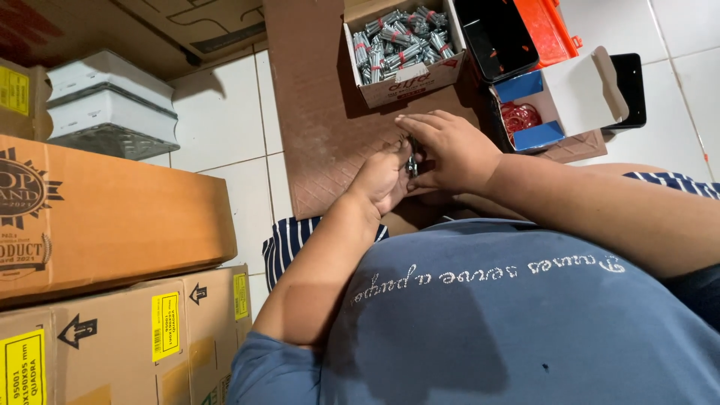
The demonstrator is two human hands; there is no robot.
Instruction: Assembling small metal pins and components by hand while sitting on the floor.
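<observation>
1. Steel anchor bolt (pixel 412 163), small, rigid, dense, probably slick, sits between both hands above the brown cardboard sheet (pixel 322 127).
2. Left hand (pixel 385 180) and right hand (pixel 450 150) pinch it together; best held by its shank.

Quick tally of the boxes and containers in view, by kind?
Large brown cardboard cartons: 3 (left stack, the rest cut off)
Small open box of metal bolts: 1
Small open white box with red bands: 1
Black tray: 1
White stacked containers: 2
Total: 8
</observation>
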